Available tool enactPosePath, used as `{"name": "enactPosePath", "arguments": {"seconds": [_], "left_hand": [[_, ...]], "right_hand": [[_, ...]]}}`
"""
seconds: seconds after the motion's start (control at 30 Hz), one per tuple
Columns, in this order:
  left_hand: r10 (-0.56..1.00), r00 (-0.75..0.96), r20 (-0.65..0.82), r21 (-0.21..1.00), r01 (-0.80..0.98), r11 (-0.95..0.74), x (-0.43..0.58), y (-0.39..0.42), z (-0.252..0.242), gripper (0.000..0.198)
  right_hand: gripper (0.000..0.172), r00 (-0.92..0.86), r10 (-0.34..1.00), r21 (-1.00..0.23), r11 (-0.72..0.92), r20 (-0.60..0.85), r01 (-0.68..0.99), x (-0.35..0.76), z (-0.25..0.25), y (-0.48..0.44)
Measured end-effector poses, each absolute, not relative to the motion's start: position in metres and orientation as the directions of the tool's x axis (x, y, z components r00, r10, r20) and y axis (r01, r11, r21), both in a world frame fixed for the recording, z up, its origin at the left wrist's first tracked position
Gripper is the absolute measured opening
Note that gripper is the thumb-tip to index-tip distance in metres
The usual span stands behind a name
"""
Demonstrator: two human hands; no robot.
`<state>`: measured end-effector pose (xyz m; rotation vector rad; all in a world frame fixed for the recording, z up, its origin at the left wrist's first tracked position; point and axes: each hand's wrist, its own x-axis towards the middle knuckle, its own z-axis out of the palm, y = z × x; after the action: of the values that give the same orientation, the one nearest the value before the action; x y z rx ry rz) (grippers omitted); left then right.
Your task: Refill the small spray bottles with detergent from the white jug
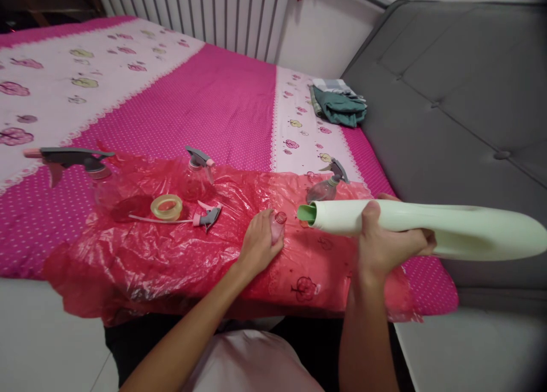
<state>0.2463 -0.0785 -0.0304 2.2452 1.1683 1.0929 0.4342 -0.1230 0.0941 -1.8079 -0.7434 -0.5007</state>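
My left hand is closed around a small clear bottle whose open neck points up. My right hand grips a large pale green jug by its handle. The jug lies tilted nearly level, its mouth with a green pouring lip toward the small bottle, a short gap apart. No liquid stream is visible. Left of my left hand lies a loose grey and pink spray head with its tube. Behind the jug's mouth is a clear spray bottle with a grey head.
A red plastic sheet covers the near part of the bed. On it are a roll of tape and two more spray bottles, a large one and a smaller one. Folded clothes lie by the grey headboard.
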Motion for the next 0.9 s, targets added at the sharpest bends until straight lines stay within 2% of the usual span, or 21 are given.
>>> {"name": "enactPosePath", "arguments": {"seconds": [0.3,0.47,0.9], "left_hand": [[0.815,0.345,0.466,0.634,0.512,-0.579,0.246,-0.078,-0.033,0.054],[0.813,0.345,0.469,0.631,0.513,-0.582,0.247,-0.078,-0.034,0.054],[0.814,0.357,0.458,0.629,0.517,-0.581,0.246,-0.078,-0.03,0.055]], "right_hand": [[0.041,0.726,0.249,-0.69,-0.226,0.641,0.688,0.432,0.092,-0.122],[0.037,0.726,0.257,-0.666,-0.288,0.638,0.688,0.43,0.095,-0.122],[0.048,0.735,0.246,-0.694,-0.244,0.632,0.678,0.427,0.104,-0.124]]}}
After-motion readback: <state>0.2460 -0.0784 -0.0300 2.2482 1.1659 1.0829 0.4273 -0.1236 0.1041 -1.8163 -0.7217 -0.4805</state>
